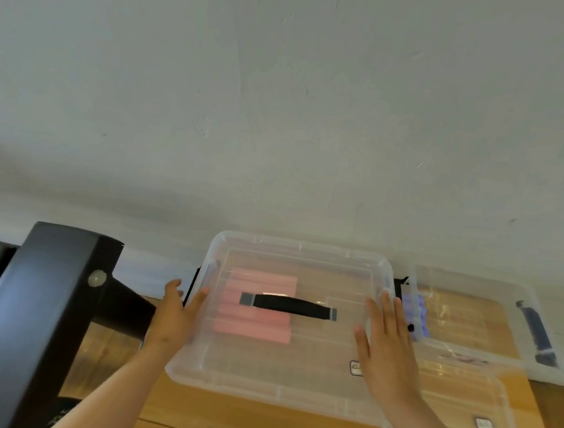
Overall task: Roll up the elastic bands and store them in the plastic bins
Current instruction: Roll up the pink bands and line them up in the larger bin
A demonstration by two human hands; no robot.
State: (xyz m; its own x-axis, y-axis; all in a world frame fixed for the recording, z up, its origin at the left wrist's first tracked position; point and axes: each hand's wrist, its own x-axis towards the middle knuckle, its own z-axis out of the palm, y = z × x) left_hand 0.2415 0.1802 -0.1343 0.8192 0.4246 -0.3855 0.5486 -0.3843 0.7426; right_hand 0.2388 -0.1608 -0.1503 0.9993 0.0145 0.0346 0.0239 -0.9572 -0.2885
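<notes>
Left hand [175,313] and right hand [386,343] press flat, fingers straight, on opposite ends of the lid [278,369]. Another bin [468,318] stands just right.

A pale grey wall [283,95], scuffed and marked, fills the upper view in soft, even light. Below it runs a wooden plank floor [240,420]. A black metal frame [41,296] with 2 round bolts [96,278] stands at left.
</notes>
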